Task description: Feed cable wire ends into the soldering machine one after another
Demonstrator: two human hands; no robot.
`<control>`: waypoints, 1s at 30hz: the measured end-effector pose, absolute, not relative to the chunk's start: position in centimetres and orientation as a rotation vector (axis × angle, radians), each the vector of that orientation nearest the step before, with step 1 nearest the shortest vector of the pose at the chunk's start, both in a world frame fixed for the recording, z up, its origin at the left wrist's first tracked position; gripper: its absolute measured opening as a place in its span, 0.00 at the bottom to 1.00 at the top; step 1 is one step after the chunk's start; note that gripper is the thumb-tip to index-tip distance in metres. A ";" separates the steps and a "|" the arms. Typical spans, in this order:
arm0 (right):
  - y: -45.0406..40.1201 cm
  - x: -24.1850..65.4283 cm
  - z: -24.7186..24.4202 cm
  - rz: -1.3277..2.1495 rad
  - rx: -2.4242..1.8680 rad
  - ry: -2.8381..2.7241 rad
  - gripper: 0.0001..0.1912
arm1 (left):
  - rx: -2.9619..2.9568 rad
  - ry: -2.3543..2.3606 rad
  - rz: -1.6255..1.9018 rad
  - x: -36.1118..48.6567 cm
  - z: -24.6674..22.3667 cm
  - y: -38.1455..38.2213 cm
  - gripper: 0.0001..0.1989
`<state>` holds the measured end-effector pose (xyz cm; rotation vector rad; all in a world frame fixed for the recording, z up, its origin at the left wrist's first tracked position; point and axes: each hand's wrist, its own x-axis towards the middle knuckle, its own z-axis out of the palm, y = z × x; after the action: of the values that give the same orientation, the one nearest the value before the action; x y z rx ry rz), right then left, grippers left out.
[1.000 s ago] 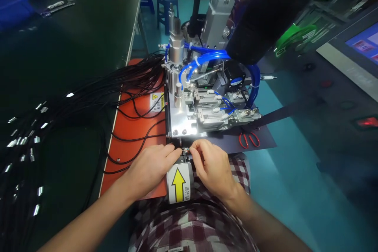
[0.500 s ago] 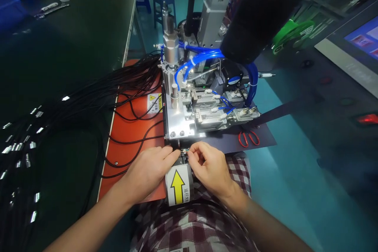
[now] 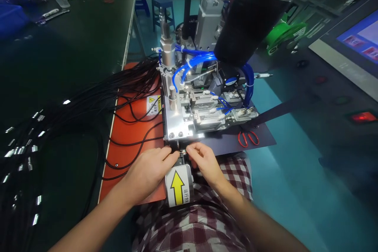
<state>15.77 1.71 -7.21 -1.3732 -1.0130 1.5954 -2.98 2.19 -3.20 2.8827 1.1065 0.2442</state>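
The right hand (image 3: 205,162) pinched one end of a small, bright, metallic-looking piece (image 3: 183,152) between thumb and forefinger; the left hand (image 3: 150,169) met the other end with bent fingers, its grip too hidden to tell. The piece lay just beyond a white label with a yellow arrow (image 3: 171,195), near the front edge of a silver metal machine (image 3: 177,124) with blue tubes (image 3: 202,60). Black cables (image 3: 132,76) crossed an orange-red panel (image 3: 124,150); red-handled scissors (image 3: 253,138) lay at right
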 end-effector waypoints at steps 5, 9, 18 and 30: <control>1.9 15.2 -7.3 1.684 -1.287 -0.890 0.15 | 2.920 1.117 0.380 -3.1 -3.6 2.0 0.13; 1.9 15.3 -7.5 1.784 -1.220 -0.796 0.15 | 2.731 1.099 0.519 -3.3 -3.8 1.9 0.16; 1.7 15.3 -7.4 1.796 -1.207 -0.768 0.16 | 2.581 1.105 0.560 -3.3 -3.7 2.0 0.15; 1.8 15.3 -7.5 1.833 -1.166 -0.775 0.19 | 2.395 1.249 0.324 -1.3 -2.4 1.0 0.15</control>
<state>15.31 1.81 -7.49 -1.1661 -0.7751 1.8334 -1.30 0.98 -2.40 2.3951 1.2486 0.3236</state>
